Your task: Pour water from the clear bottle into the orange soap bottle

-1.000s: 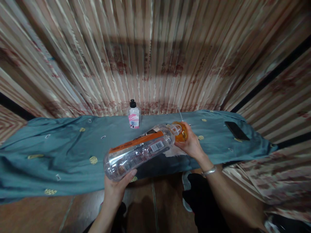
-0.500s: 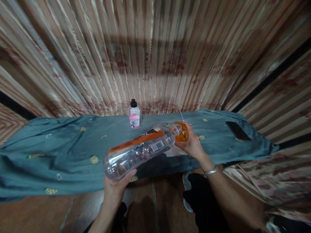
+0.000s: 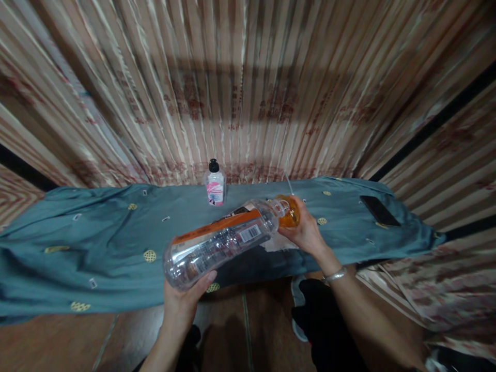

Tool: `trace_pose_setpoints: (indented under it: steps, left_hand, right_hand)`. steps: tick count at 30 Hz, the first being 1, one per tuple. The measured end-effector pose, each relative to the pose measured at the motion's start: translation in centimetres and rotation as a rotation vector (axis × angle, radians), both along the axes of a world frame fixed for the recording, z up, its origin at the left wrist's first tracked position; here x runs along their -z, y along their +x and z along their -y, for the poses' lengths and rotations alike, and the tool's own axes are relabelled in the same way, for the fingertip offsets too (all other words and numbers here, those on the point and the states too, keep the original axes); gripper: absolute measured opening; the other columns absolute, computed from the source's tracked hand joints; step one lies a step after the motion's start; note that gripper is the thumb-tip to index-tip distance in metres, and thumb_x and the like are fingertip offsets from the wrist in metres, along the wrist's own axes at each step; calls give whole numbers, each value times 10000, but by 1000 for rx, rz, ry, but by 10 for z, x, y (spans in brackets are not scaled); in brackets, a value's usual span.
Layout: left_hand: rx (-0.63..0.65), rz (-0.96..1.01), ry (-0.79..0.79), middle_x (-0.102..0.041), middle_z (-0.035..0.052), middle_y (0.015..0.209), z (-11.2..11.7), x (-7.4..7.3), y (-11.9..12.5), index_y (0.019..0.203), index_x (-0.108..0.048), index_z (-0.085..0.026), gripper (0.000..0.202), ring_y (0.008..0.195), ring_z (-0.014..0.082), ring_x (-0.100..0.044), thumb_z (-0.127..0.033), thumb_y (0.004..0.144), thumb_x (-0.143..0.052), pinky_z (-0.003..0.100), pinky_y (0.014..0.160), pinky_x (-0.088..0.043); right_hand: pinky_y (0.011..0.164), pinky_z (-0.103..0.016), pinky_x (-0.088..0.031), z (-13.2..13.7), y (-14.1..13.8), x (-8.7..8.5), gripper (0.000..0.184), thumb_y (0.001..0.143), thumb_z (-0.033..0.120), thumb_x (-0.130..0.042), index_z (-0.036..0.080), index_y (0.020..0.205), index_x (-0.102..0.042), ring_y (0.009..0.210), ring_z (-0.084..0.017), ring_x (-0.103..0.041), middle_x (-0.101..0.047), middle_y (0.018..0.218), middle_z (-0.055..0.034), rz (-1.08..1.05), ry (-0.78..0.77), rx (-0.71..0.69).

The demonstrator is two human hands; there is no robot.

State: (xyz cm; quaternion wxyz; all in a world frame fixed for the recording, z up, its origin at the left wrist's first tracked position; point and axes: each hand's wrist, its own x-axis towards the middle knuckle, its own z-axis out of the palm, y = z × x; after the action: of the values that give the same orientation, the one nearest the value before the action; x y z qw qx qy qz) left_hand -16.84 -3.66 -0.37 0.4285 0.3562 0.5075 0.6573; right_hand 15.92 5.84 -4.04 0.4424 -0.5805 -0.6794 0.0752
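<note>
My left hand (image 3: 186, 302) is closed around the base end of a large clear plastic bottle (image 3: 228, 248) with an orange label and a barcode. The bottle is tilted nearly on its side above the cloth, its neck pointing right and slightly up. My right hand (image 3: 306, 227) grips an amber see-through cup (image 3: 289, 213) at the bottle's mouth; the fingers hide part of it, and I cannot tell whether liquid is flowing. A thin white straw (image 3: 289, 182) shows above the cup. Behind the large bottle stands a small clear bottle (image 3: 215, 186) with a black cap and pink label.
A teal cloth with yellow prints (image 3: 116, 232) covers the narrow table. A dark phone (image 3: 380, 210) lies on its right part. Pale paper (image 3: 279, 244) lies below my right hand. A striped curtain (image 3: 240, 103) hangs close behind the table, with black poles (image 3: 426, 129) at the sides.
Both hands keep their grips. The big bottle's base end has shifted very slightly left and down; its neck stays at the amber cup.
</note>
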Motion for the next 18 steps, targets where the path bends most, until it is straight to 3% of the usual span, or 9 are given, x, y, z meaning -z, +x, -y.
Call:
trace_pose_setpoints:
  steps: [4,11,18]
  left_hand:
    - [-11,17,-9,-732,-49,806,1,-1,1,1445,-664,-259,1010,875,280,-832,-431,557,-1114,433,975,-710]
    - [-8,15,-10,-858,47,1034,1,-4,4,1430,-695,-240,1003,989,292,-852,-472,552,-1121,405,1009,-696]
    - [6,43,6,-802,-25,897,0,-3,4,1437,-703,-252,989,833,227,-818,-449,564,-1123,354,942,-700]
  right_hand:
    - [1200,-601,-634,0,0,-1,1001,780,451,-957,270,1648,-492,1400,-390,-769,-760,1547,-156,-7,-3,2]
    - [1218,-610,-620,1,-1,-1,1008,771,453,-962,260,1643,-496,1417,-395,-758,-759,1547,-165,-16,0,0]
    - [1221,-604,-617,1,-1,-2,1013,769,450,-965,251,1642,-493,1417,-388,-759,-758,1550,-171,-13,-15,3]
